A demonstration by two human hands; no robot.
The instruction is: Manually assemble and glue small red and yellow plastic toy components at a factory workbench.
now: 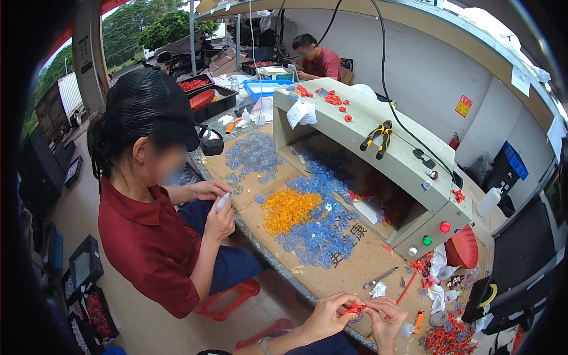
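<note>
My left hand (327, 318) pinches a small red plastic piece (354, 309) over the front edge of the table. Close against it on the right, my right hand (384, 318) is closed, its fingertips at the same piece. Under the red piece a bit of clear bluish plastic shows; whether it is joined to the piece I cannot tell. To the right of my right hand lie a small squeeze bottle (406, 330) and an orange cutter knife (419, 322). A heap of red and clear pieces (449, 338) spreads beyond them.
Blue clear pieces (319, 236) and amber pieces (290, 210) cover the cardboard. Behind them stands a metal box machine (367, 127) with pliers (377, 139) on top. A co-worker (142, 231) sits at left, holding a small bottle; another person (322, 62) sits at the back.
</note>
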